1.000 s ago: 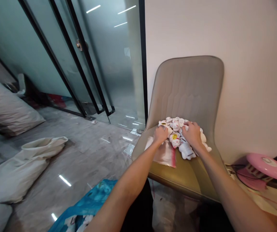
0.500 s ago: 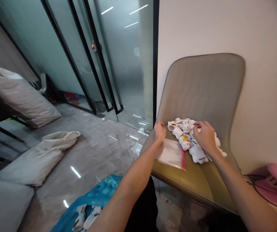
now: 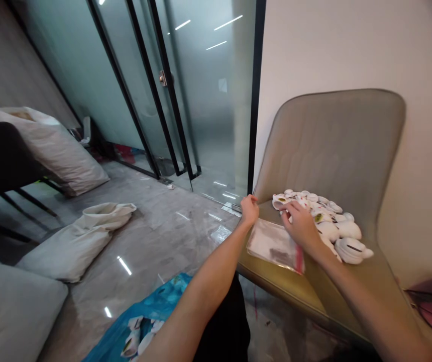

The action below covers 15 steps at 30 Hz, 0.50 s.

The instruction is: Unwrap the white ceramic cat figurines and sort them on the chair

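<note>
While blue wrapping (image 3: 120, 329) spreads at the bottom left, clear plastic bags (image 3: 271, 244) lie right of centre, a strip of chair seat (image 3: 291, 289) between them and its front edge. The left hand (image 3: 249, 208) curls by the seat's left edge; the right hand (image 3: 301, 223) bends over the white figurines (image 3: 351, 250). I cannot tell whether either grip holds anything. Grey floor (image 3: 163, 221) stretches left towards the glass door (image 3: 216, 105).

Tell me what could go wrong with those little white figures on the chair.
The white figures lie crowded together on the chair, so a nudge from the right hand might tip one off. The clear bag lies near the chair's front edge and could slide to the floor.
</note>
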Available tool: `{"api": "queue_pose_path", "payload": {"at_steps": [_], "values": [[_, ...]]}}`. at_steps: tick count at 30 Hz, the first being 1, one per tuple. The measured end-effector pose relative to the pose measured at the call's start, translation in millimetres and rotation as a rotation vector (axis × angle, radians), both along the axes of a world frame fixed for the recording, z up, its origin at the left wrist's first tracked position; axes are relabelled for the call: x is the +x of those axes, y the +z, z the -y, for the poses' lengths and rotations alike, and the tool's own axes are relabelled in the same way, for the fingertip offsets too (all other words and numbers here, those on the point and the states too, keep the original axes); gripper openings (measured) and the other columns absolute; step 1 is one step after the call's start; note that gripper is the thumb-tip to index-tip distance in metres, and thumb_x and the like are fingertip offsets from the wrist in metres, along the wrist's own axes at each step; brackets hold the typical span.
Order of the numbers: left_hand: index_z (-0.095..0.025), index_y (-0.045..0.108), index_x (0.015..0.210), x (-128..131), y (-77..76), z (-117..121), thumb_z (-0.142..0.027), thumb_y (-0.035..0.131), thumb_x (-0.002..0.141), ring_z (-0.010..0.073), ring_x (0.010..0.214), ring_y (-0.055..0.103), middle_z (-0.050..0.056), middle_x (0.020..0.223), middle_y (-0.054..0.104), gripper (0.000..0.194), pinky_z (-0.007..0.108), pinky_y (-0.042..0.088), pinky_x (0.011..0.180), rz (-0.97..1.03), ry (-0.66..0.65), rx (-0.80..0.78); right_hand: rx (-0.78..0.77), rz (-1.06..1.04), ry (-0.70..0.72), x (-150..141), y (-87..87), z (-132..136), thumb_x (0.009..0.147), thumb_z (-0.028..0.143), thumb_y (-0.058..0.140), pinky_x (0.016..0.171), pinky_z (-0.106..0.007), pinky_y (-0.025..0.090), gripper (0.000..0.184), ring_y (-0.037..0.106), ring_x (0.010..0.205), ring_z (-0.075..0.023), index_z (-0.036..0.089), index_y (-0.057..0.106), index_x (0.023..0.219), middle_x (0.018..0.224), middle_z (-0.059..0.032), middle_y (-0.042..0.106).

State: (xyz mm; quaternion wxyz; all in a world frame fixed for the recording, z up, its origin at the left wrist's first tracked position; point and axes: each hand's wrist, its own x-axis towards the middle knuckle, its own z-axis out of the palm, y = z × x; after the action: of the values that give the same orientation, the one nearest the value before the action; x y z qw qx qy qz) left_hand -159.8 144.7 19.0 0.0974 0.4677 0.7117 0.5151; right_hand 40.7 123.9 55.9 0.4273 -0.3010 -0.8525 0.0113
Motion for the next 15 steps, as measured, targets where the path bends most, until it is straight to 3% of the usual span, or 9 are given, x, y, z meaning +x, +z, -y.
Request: {"api": "queue_pose_path", "payload": {"at_steps": [6, 10, 13, 15], "values": [[-0.015, 0.073, 0.090, -7, 7.7, 8, -0.004, 0.059, 0.078, 0.0178, 0.081, 0.067, 0.008, 0.083, 0.073, 0.022, 0.031, 0.051, 0.085, 0.139, 0.019, -0.019, -0.033, 0.189, 0.211, -47, -21.6, 44, 0.095, 0.017, 0.043, 0.072, -0.031, 0.048, 0.022, 0.061, 0.075, -0.0188, 0.018, 0.064, 0.098, 0.101, -0.0090, 0.063], [-0.017, 0.074, 0.083, 2, 23.6, 27, -0.007, 0.061, 0.076, 0.0157, 0.067, 0.065, 0.002, 0.067, 0.069, 0.018, 0.030, 0.053, 0.079, 0.227, -0.015, 0.009, -0.086, 0.161, 0.304, -62, -28.4, 61, 0.094, 0.017, 0.042, 0.078, -0.033, 0.049, 0.022, 0.062, 0.082, -0.0210, 0.018, 0.064, 0.099, 0.100, -0.0096, 0.063], [-0.018, 0.075, 0.083, 5, 34.7, 57, -0.012, 0.062, 0.077, 0.0129, 0.064, 0.063, 0.001, 0.068, 0.069, 0.016, 0.027, 0.052, 0.075, 0.305, -0.013, 0.085, -0.187, 0.062, 0.314, -60, -32.3, 76, 0.092, 0.021, 0.045, 0.078, -0.035, 0.049, 0.020, 0.063, 0.083, -0.0223, 0.019, 0.065, 0.092, 0.094, -0.0083, 0.066], [-0.018, 0.075, 0.090, -4, 28.9, 93, -0.017, 0.060, 0.080, 0.0109, 0.063, 0.062, 0.001, 0.075, 0.071, 0.018, 0.024, 0.051, 0.070, 0.352, -0.046, 0.201, -0.321, -0.029, 0.263, -54, -32.6, 90, 0.089, 0.026, 0.048, 0.075, -0.035, 0.049, 0.020, 0.065, 0.079, -0.0223, 0.020, 0.067, 0.089, 0.089, -0.0071, 0.069]]}}
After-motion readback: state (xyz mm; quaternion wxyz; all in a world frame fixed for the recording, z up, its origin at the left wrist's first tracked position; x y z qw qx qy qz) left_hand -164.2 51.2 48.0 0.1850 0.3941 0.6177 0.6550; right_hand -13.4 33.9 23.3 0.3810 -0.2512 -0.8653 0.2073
